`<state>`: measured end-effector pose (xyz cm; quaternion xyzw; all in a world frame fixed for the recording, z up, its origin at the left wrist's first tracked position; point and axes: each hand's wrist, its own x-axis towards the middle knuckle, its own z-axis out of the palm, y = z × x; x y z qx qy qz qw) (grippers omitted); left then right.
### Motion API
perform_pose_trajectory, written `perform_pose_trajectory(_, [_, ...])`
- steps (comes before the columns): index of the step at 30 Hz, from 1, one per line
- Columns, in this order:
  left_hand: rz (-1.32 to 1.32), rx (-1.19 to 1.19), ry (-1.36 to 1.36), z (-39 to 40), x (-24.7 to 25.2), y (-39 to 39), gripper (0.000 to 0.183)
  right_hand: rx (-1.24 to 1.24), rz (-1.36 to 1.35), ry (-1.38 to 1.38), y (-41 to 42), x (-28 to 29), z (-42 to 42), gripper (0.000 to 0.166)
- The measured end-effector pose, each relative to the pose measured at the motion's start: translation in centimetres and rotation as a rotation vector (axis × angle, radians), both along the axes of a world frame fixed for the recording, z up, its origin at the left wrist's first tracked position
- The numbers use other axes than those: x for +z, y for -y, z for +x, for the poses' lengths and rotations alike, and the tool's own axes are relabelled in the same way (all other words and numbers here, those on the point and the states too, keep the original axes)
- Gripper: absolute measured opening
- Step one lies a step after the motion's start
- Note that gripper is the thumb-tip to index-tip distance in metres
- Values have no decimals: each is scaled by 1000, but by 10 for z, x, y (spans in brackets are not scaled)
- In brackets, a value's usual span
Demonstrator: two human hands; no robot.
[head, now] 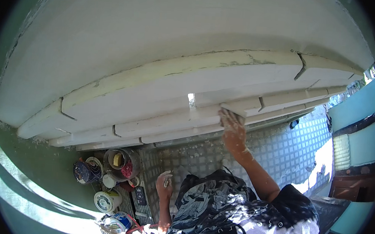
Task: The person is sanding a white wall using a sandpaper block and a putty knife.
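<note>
My right hand (233,133), dusted with white, holds a flat, pale block or pad (232,112) against the lower edge of a white stepped wall moulding (187,118). The exact kind of the pad cannot be told. My left hand (166,184) hangs low in front of my body, fingers partly curled, with white residue on them; nothing clear shows in it. Dark grooves cut across the moulding, and its upper yellowish ledge (211,61) has cracks and chipped patches.
At the lower left a large round bucket (106,163) holds a yellow sponge-like block (117,160) and a pink mass (127,169). Paint tubs (107,201) and a dark can (82,171) stand near it, on or beside ridged boards (146,166). White specks dot the tiled floor (185,152).
</note>
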<state>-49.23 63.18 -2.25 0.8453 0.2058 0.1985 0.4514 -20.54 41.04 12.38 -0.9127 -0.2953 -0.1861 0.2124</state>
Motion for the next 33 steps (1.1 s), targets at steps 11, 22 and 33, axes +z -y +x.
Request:
perform_pose_trajectory(11, [-48,-266,153,114,49,37,25,-528,273,-166,153,16,-9,43])
perform_pose_trajectory(22, [185,-333,484,188,109,124,17,-160,232,-23,225,-19,104,46])
perform_pose_trajectory(33, [-2,-362,438,223,94,242,19,-282,249,-7,349,-32,170,46])
